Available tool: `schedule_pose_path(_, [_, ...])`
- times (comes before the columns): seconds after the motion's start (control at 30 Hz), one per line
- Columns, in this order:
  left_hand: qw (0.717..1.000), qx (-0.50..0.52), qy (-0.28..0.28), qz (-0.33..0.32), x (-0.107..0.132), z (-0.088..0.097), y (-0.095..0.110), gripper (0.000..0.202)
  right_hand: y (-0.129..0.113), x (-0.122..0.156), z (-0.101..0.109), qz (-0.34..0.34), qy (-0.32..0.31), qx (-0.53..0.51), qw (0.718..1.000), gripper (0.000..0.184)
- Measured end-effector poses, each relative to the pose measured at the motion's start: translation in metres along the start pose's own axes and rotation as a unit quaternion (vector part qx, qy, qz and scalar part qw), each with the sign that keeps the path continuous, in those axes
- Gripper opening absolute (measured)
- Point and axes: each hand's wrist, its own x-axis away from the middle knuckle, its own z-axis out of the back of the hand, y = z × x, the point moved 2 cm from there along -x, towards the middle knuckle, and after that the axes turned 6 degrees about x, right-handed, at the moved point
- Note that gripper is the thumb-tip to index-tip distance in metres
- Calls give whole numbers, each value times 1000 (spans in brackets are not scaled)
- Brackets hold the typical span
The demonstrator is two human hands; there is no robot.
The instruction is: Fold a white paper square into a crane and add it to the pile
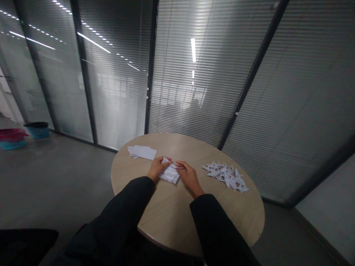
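White printed paper (170,175) is what's between the hands in the head view, around the middle of the round wood-look table (172,214). The left hand (159,167) pinches its upper left with the thumb on top, and the right hand (189,176) looks to be gripping the upper right edge between fingertips, though the exact hold is tiny from up there.

What could go wrong? Probably a crooked crease or a small tear, if the two hands pull unevenly. A careless swing of the right forearm could also scatter the loose pile of pointy folded paper pieces (226,177); nothing fences it in. Same deal for the loose sheets (142,152) beyond the left hand.

Container-wise, it's just two bins on the floor: a pink-lined one (12,137) and a dark-lined one (39,130). Can't tell what's in either.
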Motion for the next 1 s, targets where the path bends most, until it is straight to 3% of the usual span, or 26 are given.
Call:
schedule_pose_path(0.1, [998, -52, 6, -44, 0, 0, 4, 47, 2, -1, -4, -25, 6, 2, 1000, 33])
schedule_pose_path(0.3, [974, -169, 3, -149, 5, -2, 12, 34, -4, 2, -9, -10, -12, 31, 999, 34])
schedule_pose_path(0.4, [968, -190, -5, -161, 9, -3, 17, 38, -7, 3, -8, -21, -32, -25, 999, 37])
schedule_pose_path(0.53, [956, -218, -10, -195, 12, -4, 19, 47, -5, 2, -7, -64, -57, -118, 989, 27])
schedule_pose_path(0.8, [945, -260, -70, -185, 11, -6, 10, 41, 6, -1, -6, -75, -21, -95, 992, 22])
schedule_pose_path(1.0, [927, -296, -72, -219, 14, -7, 13, 35, 6, -2, -5, -104, -21, -100, 989, 19])
